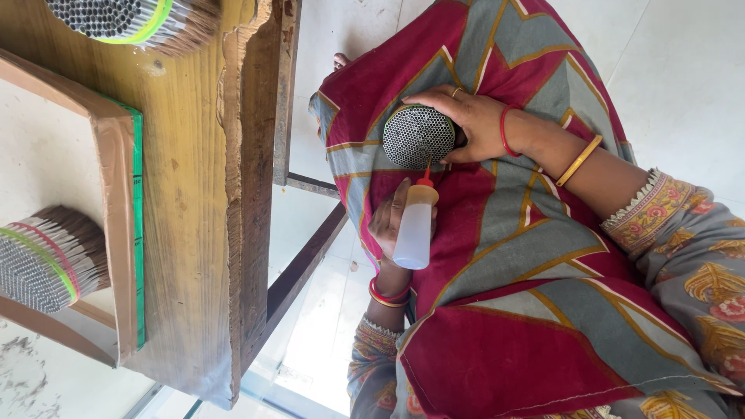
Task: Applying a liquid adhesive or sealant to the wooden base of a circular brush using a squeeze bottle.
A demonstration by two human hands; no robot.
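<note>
On the lap, nearest the camera, a red, grey and gold patterned cloth [504, 233] lay spread, and both hands worked over it. The left hand [386, 221] was curled shut around a small translucent squeeze bottle [414, 231], fingers wrapped about its body. Its red nozzle [427, 175] pointed at the lower rim of a round bundle of thin tubes [419, 137]. The right hand [475, 124] was cupped closed around that bundle's side and held it on the cloth with its honeycomb of open ends facing the camera. A red bangle [504, 130] sat at that wrist.

By my judgement, the step in hand was dabbing liquid from the bottle onto the tube ends, with the nozzle tip touching or just short of the face; I could not tell which. A further dab would call for a steady grip on the bundle, a light squeeze and a small shift of the tip across the face.

The bottle showed no label, only its plain pale body and red tip.

Farther off, on the wooden bench [194, 194], a brown board with a green edge [124, 194] lay near the bench's edge. A second tube bundle [46, 260], ringed with green and red bands, rested on it. At the bench's far corner lay a third bundle [132, 19], bound with a yellow-green band. Pale floor tiles [683, 70] showed beyond.
</note>
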